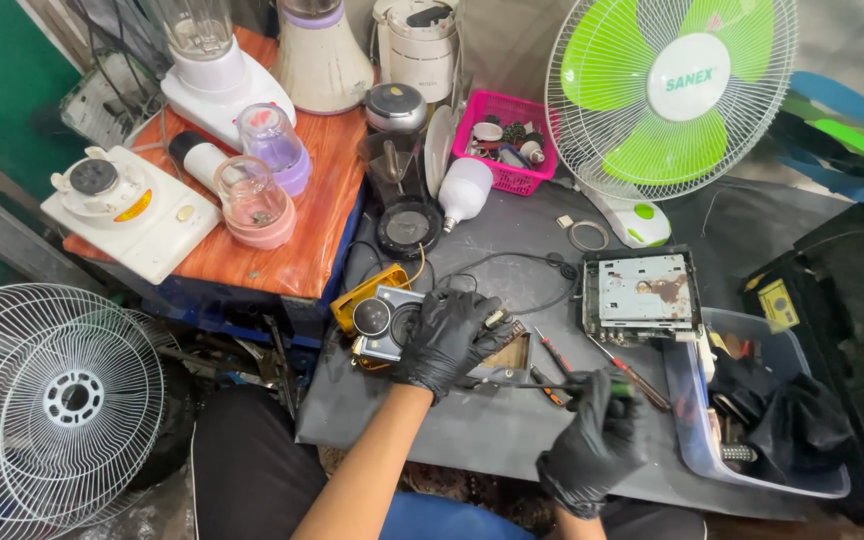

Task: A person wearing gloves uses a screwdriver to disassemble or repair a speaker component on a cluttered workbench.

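My left hand point(447, 340), in a black glove, rests on a small opened electronic device point(384, 322) with a yellow casing and round dials, lying on the dark grey work surface point(492, 420). My right hand point(597, 440), also gloved in black, grips a thin screwdriver point(552, 384) with a green handle, its shaft pointing left toward the device. Black wires point(512, 262) loop away behind the device.
A metal chassis point(642, 292) lies right of the device, beside a clear plastic bin point(742, 460) of parts. Behind stand a green-bladed fan point(670, 95), a pink basket point(512, 140), a white bulb point(464, 190) and blender parts point(252, 180) on an orange board. A white fan grille point(52, 400) sits left.
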